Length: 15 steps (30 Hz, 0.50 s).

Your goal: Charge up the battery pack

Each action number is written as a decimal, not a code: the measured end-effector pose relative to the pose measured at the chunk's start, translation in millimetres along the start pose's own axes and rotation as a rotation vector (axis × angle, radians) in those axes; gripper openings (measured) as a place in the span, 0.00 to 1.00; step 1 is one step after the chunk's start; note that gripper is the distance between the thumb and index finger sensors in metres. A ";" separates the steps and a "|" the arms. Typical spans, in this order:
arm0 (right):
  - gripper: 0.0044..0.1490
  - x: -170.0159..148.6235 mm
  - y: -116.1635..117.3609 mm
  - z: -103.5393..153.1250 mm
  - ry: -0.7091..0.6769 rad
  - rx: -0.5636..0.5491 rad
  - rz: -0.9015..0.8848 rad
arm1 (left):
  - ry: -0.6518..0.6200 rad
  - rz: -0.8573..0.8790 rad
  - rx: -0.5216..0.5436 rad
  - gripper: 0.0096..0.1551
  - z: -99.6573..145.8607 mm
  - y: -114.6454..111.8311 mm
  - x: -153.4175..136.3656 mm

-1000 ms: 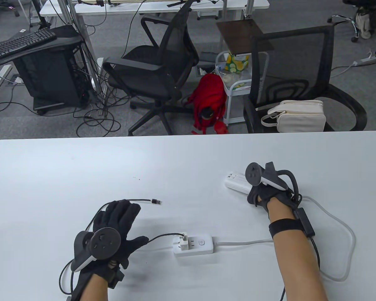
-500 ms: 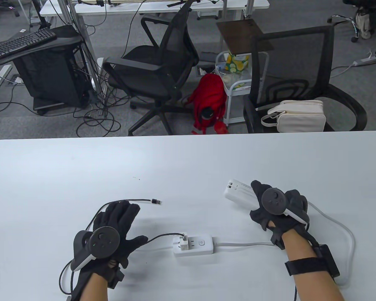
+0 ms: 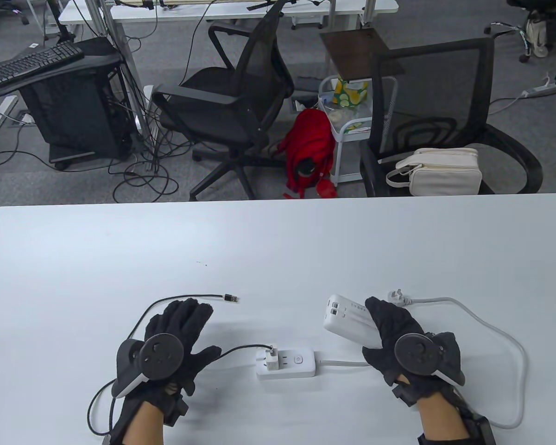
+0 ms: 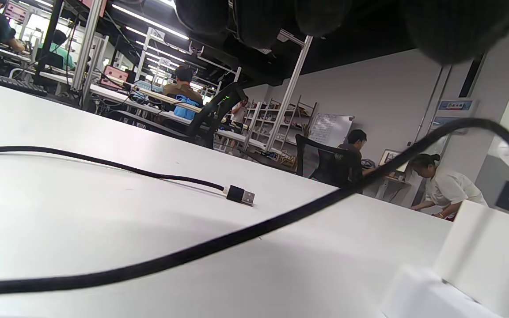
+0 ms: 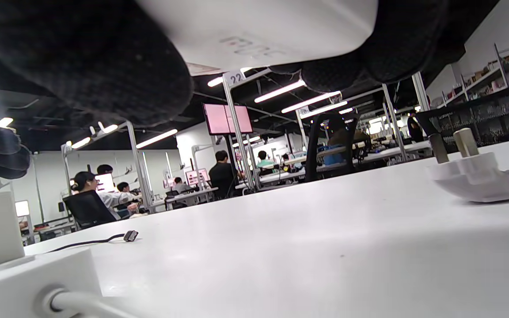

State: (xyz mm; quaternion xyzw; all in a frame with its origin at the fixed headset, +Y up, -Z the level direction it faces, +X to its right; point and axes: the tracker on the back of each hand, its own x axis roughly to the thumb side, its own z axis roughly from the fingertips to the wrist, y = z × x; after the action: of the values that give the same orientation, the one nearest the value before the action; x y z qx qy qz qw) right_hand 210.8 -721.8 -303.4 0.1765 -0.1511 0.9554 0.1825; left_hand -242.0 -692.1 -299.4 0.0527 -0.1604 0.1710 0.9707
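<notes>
My right hand (image 3: pixel 398 343) grips a white battery pack (image 3: pixel 347 320) and holds it above the table, right of the power strip; its underside shows in the right wrist view (image 5: pixel 259 31). A white power strip (image 3: pixel 287 362) lies at front centre with a white charger (image 3: pixel 271 357) plugged in. A black cable (image 3: pixel 185 299) runs from the charger, loops around my left hand and ends in a free USB plug (image 3: pixel 231 299), also in the left wrist view (image 4: pixel 241 195). My left hand (image 3: pixel 180 338) lies flat and open on the table, holding nothing.
The strip's white cord (image 3: pixel 505 333) loops on the right to its unplugged wall plug (image 3: pixel 397 295), which also shows in the right wrist view (image 5: pixel 466 174). Beyond the white table's far edge (image 3: pixel 278 201) stand office chairs (image 3: pixel 231 106).
My right hand has lifted the battery pack from the right rear of the table and carried it toward me and left, near the power strip. My left hand has stayed put.
</notes>
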 end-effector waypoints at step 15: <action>0.71 -3.4 -1.0 4.8 0.003 0.003 -0.035 | 0.168 0.024 0.004 0.44 -30.3 5.0 -32.3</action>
State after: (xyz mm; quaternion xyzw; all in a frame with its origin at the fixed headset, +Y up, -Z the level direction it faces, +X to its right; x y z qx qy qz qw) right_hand 215.5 -723.6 -300.2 0.1779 -0.1462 0.9525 0.1991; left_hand -263.5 -692.8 -338.4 0.0381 -0.0789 0.1869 0.9785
